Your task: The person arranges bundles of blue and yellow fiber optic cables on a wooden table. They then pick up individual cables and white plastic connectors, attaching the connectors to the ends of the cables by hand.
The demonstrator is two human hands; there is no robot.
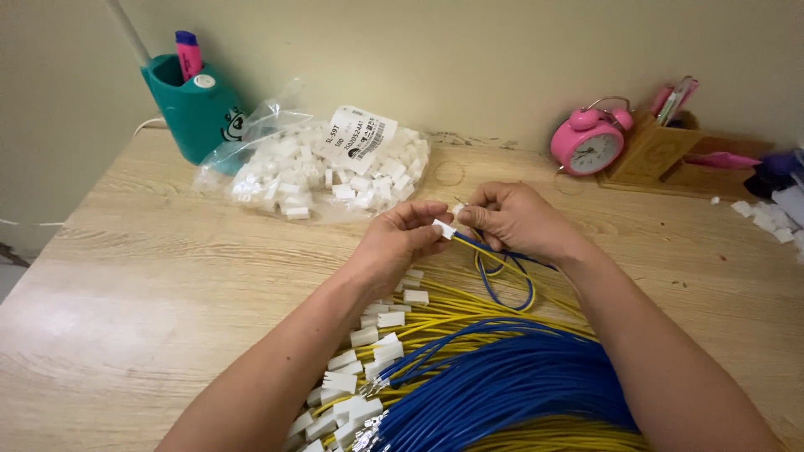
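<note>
My left hand [402,241] pinches a small white plastic connector [444,228] between thumb and fingers. My right hand [515,219] holds the thin blue and yellow wires [502,269] that run into that connector and loop down below the hands. Beneath my forearms lies a large bundle of blue and yellow wires [502,381]. Several of them end in white connectors [368,351] laid in a row to the left. A clear plastic bag of loose white connectors [331,172] lies beyond the hands on the wooden table [151,293].
A teal pen holder [194,105] with a pink marker stands at the back left. A pink alarm clock [589,144] and a wooden desk organiser [670,155] sit at the back right by the wall. Small white pieces [766,218] lie at the right edge.
</note>
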